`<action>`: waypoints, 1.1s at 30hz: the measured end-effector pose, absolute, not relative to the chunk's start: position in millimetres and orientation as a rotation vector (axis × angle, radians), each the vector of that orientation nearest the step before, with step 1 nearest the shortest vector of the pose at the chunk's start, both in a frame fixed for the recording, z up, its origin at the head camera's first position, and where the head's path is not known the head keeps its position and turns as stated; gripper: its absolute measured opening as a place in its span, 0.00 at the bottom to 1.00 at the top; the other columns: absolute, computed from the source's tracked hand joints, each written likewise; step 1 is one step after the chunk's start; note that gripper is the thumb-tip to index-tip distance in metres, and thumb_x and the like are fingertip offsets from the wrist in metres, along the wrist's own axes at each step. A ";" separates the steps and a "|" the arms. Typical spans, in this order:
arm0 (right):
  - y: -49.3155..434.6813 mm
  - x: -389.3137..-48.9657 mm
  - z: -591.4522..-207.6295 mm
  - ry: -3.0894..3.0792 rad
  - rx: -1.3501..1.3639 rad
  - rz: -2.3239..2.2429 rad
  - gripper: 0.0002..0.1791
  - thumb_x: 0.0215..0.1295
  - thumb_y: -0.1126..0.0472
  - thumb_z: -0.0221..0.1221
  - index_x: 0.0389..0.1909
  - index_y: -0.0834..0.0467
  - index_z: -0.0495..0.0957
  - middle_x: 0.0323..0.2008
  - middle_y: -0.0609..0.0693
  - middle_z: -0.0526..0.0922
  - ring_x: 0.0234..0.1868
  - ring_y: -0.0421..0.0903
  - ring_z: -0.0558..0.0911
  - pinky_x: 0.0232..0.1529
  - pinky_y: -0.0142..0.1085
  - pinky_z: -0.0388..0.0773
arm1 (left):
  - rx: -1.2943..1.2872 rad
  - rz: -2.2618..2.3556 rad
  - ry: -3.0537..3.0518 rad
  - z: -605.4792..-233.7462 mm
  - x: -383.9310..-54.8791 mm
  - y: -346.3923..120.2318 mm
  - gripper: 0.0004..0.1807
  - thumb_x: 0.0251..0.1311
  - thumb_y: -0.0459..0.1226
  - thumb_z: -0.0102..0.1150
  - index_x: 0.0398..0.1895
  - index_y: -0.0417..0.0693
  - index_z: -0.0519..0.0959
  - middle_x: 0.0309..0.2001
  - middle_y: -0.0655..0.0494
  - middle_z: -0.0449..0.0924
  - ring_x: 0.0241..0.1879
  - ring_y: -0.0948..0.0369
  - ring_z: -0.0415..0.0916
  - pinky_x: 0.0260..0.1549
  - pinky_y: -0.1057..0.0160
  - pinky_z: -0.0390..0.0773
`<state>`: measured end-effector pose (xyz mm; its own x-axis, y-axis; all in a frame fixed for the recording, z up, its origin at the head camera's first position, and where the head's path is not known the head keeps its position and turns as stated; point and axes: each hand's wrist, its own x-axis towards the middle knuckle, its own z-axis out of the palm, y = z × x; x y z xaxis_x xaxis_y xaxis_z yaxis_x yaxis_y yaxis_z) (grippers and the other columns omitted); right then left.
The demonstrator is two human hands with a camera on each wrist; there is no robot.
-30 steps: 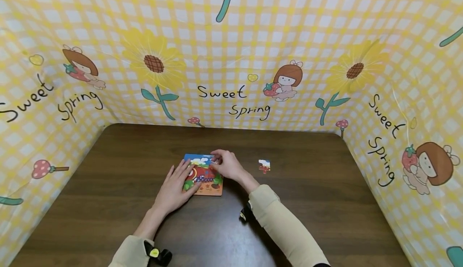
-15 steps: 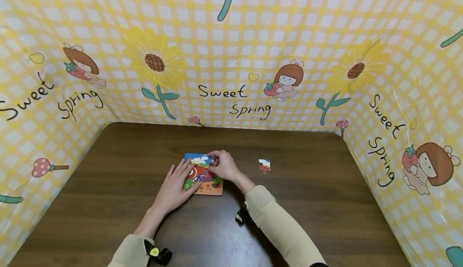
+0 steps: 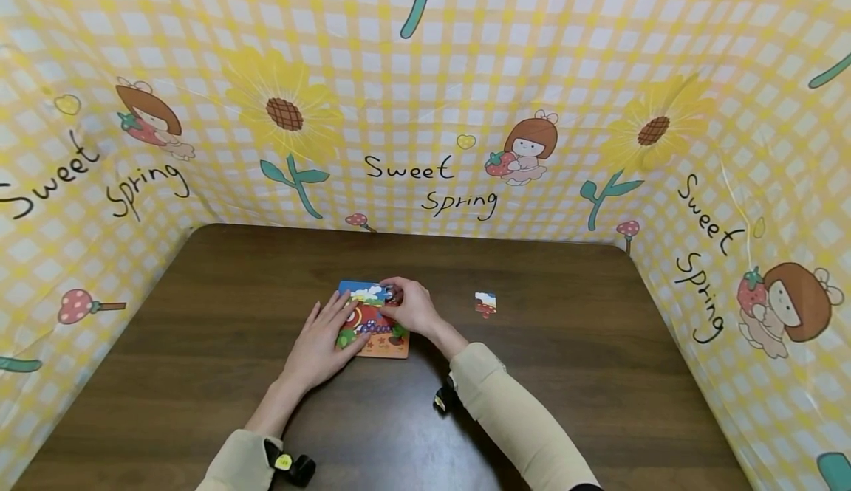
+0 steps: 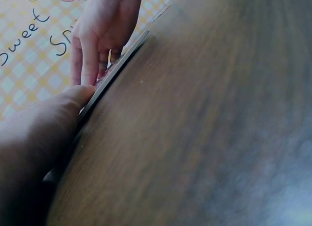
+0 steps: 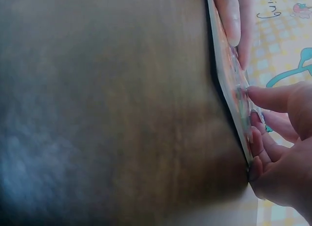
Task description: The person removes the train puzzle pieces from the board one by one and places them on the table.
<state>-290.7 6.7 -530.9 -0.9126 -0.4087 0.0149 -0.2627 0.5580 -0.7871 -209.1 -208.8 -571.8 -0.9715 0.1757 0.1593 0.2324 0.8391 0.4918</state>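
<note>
from my end of the feed i have a picture puzzle [image 3: 385, 347] lying flat on the brown desk [image 3: 585, 343], a little left of the middle between its side edges, and closer to the far edge than to the bottom of my head view. its picture runs from blue sky and white cloud at the top, through red and green, to an orange strip along the side nearest me.

the left hand [image 3: 323, 345] lies over the puzzle's left part with fingers extended and spread, grasping nothing; its thumb reaches across the lower part. the right hand [image 3: 414, 306] is at the puzzle's far right corner, fingers bent, thumb and forefinger down close to the surface (something thin and pale shows between them on the right wrist feed, but i cannot tell whether it is gripped or merely touched).

one loose piece [image 3: 486, 302], blue and white above, reddish brown below, lies off toward the desk's right edge, apart from both hands. i see pale sleeves [image 3: 525, 421] on both arms, and a yellow checked cloth [image 3: 412, 92], printed with sunflowers and lettering, rises behind the desk's far edge and both side edges.
</note>
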 end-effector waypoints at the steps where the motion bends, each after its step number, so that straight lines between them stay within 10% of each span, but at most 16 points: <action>1: 6.4 -290.4 -531.3 2.627 -0.567 -1.282 0.24 0.71 0.63 0.73 0.67 0.56 0.84 0.45 0.54 0.85 0.39 0.41 0.78 0.43 0.37 0.78 | -0.325 -0.797 -2.909 -571.9 -209.0 -208.8 0.44 0.74 0.61 0.65 0.83 0.46 0.71 0.88 0.45 0.60 0.90 0.44 0.51 0.88 0.34 0.45; 8: 3.6 -289.4 -535.0 2.760 -0.697 -1.137 0.22 0.72 0.60 0.73 0.66 0.58 0.86 0.50 0.56 0.89 0.50 0.51 0.81 0.61 0.51 0.72 | -0.331 -0.779 -2.884 -571.2 -207.9 -208.9 0.42 0.73 0.58 0.67 0.82 0.45 0.73 0.87 0.45 0.62 0.89 0.43 0.54 0.87 0.33 0.48; 33: 0.5 -290.2 -537.2 2.639 -0.546 -1.375 0.19 0.74 0.67 0.69 0.64 0.63 0.87 0.47 0.58 0.90 0.42 0.45 0.85 0.44 0.36 0.83 | -0.345 -0.748 -2.904 -570.0 -207.6 -208.5 0.43 0.74 0.57 0.67 0.84 0.47 0.69 0.88 0.45 0.60 0.89 0.43 0.52 0.87 0.33 0.48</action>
